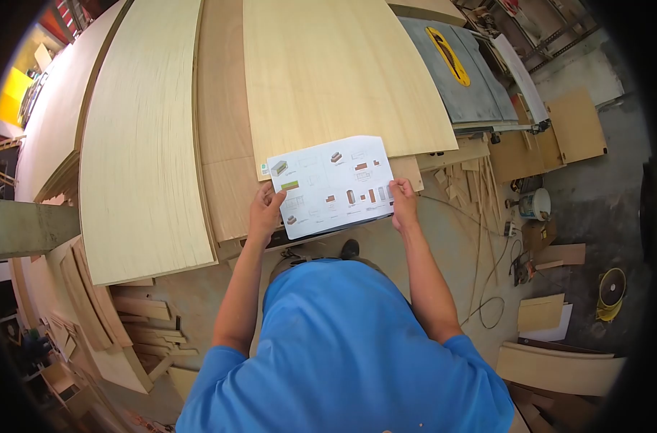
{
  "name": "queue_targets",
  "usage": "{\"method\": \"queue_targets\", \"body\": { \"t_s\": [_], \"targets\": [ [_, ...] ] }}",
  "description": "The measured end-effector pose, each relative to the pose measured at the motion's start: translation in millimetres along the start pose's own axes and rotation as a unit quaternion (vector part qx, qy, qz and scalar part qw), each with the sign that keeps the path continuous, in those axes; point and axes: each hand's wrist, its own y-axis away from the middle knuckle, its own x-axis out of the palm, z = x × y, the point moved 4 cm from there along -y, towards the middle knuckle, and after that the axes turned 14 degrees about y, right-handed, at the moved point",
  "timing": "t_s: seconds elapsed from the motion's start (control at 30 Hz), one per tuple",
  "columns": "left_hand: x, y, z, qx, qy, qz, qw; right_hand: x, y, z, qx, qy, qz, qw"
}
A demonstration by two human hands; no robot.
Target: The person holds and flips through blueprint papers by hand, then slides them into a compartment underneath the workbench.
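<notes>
Between my two hands is a white printed sheet [321, 191] with small furniture drawings, some in green and brown; its print is too small to read. My left hand [267, 209] pinches the sheet's left edge, thumb on top. On the right edge, my right hand [403, 203] grips it the same way. The sheet is held above the near edge of a large pale plywood panel [336, 79]. Under its lower edge shows a dark strip that I cannot make out.
More plywood sheets [144, 144] lie to the left. A table saw [458, 72] with a yellow insert stands at the back right. On the floor are wood offcuts [144, 310], a cable [491, 310], a white bucket [536, 205] and a round yellow-rimmed fan-like object [612, 289].
</notes>
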Motion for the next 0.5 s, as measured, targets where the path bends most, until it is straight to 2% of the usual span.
{"method": "queue_targets", "body": {
  "t_s": [0.13, 0.3, 0.4, 0.5],
  "targets": [
    [-2, -12, 11, 0.018, 0.029, 0.034, 0.999, 1, 6, -1, 0.003, 0.042, 0.013, 0.999],
    [-10, -21, 23, 0.059, 0.015, 0.016, 0.998, -10, 18, -15, 0.023, 0.072, 0.021, 0.997],
    [-14, -25, 32, 0.065, 0.005, -0.01, 0.998, -18, 38, -7, 0.124, 0.073, 0.033, 0.989],
    [-15, -28, 35, 0.05, 0.006, -0.025, 0.998, -27, 41, -22, 0.135, 0.059, 0.06, 0.987]
  ]
}}
